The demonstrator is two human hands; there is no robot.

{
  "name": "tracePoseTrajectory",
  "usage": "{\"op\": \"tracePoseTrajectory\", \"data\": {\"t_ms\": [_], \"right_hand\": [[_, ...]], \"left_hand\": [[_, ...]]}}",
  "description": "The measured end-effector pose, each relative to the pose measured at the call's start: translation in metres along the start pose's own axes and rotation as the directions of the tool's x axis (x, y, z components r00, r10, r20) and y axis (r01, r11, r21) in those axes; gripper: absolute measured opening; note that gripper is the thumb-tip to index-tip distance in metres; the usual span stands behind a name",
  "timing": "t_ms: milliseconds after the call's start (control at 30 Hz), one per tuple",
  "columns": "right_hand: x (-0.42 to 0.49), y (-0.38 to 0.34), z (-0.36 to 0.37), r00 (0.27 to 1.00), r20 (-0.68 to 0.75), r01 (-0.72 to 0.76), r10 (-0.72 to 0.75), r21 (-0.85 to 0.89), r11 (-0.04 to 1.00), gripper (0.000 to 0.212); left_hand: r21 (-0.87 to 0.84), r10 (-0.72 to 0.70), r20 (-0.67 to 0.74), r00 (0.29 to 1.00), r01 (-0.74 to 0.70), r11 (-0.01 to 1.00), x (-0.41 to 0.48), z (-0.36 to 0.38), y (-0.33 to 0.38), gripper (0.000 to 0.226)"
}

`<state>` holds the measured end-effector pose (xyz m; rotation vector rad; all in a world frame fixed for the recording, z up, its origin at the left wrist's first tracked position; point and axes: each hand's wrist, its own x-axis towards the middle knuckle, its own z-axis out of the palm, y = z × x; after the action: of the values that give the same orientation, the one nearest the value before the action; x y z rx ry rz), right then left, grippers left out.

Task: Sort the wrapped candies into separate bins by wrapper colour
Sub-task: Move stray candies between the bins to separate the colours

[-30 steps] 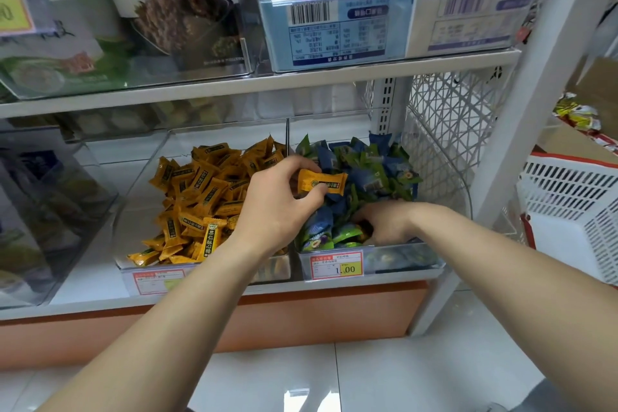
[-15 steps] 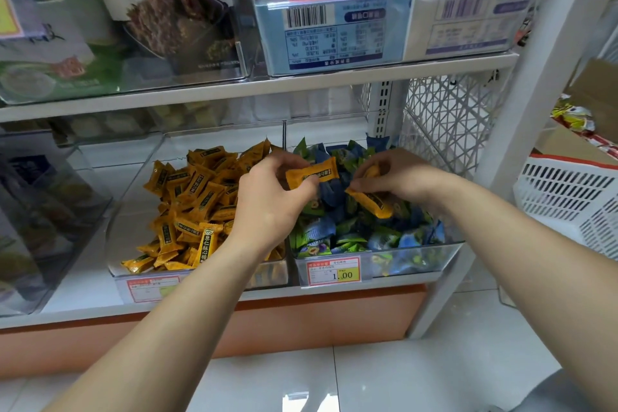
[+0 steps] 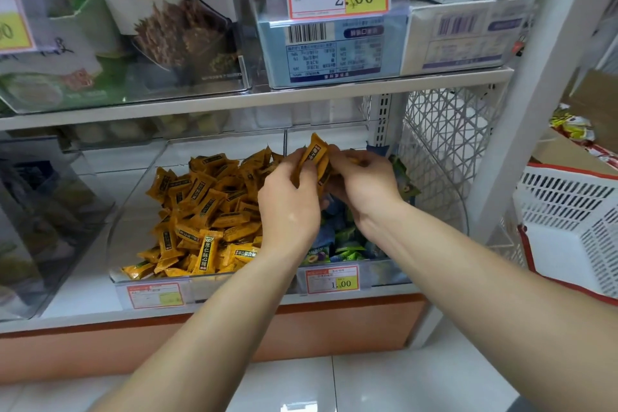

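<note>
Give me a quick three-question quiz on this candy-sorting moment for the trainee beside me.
1. True or false: the left hand holds nothing.
2. The orange candy pile lies in which bin? A: the left one; B: the right one; C: both.
3. Fill in: the price tag on the right bin reads ___.
Key: 1 false: it grips the held orange candies, which the right hand also grips. 2 A. 3 1.00.

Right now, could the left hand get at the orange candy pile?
Probably yes: the left hand is beside the orange candy pile in its open-topped bin, though it is gripping orange candies.
</note>
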<state>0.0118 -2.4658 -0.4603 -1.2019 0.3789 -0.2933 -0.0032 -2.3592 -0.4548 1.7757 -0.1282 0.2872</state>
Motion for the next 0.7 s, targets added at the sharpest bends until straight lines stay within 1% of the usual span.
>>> {"op": "tracePoseTrajectory", "data": {"t_ms": [67,100,167,200,267,333,400,467,533,633,700], "right_hand": [[0.0,-0.001,0.001,1.0,-0.022,-0.002,0.002,-0.014,1.0,0.031],[0.0,-0.003,0.001,1.0,-0.026,-0.006,0.006,-0.014,1.0,0.029],[0.0,-0.006,0.0,1.0,0.003,-0.015,0.015,0.019,1.0,0.027],[-0.001,-0.009,-0.002,0.999,0.044,-0.022,0.02,0.043,0.999,0.026],[-0.004,-0.013,-0.004,0.982,0.184,-0.06,0.043,0.092,0.994,0.022],[-0.005,-0.018,-0.007,0.936,0.346,-0.122,0.069,0.134,0.983,0.011],[-0.005,-0.021,-0.01,0.895,0.439,-0.153,0.083,0.127,0.98,0.012],[-0.007,-0.02,-0.01,0.889,0.449,-0.123,0.086,0.054,0.991,0.015],[-0.009,-0.016,-0.008,0.901,0.426,-0.086,0.082,-0.011,0.996,0.019],[-0.009,-0.012,-0.007,0.933,0.355,-0.041,0.065,-0.075,0.996,0.025],[-0.009,-0.011,-0.006,0.949,0.314,0.035,0.024,-0.183,0.983,0.021]], "left_hand": [[0.01,0.029,0.05,0.998,-0.029,1.0,-0.002,0.001,0.003,0.027],[0.035,0.063,0.08,0.995,-0.066,0.997,-0.002,0.001,0.003,0.027],[0.092,0.124,0.108,0.986,-0.134,0.987,0.0,-0.001,0.002,0.023],[0.106,0.132,0.106,0.986,-0.143,0.984,0.002,-0.003,0.002,0.022],[0.097,0.104,0.084,0.991,-0.112,0.989,0.008,-0.01,0.0,0.02],[0.068,0.041,0.047,0.998,-0.045,0.997,0.016,-0.018,-0.001,0.023],[0.025,-0.008,0.055,0.998,0.007,1.0,0.024,-0.026,-0.004,0.024],[-0.012,-0.023,0.113,0.993,0.025,1.0,0.025,-0.03,-0.006,0.021],[-0.035,-0.023,0.158,0.987,0.029,0.999,0.024,-0.032,-0.008,0.024],[-0.064,-0.004,0.184,0.983,0.016,0.998,0.02,-0.033,-0.008,0.023],[-0.06,0.001,0.175,0.985,0.009,0.998,0.02,-0.034,-0.007,0.021]]}}
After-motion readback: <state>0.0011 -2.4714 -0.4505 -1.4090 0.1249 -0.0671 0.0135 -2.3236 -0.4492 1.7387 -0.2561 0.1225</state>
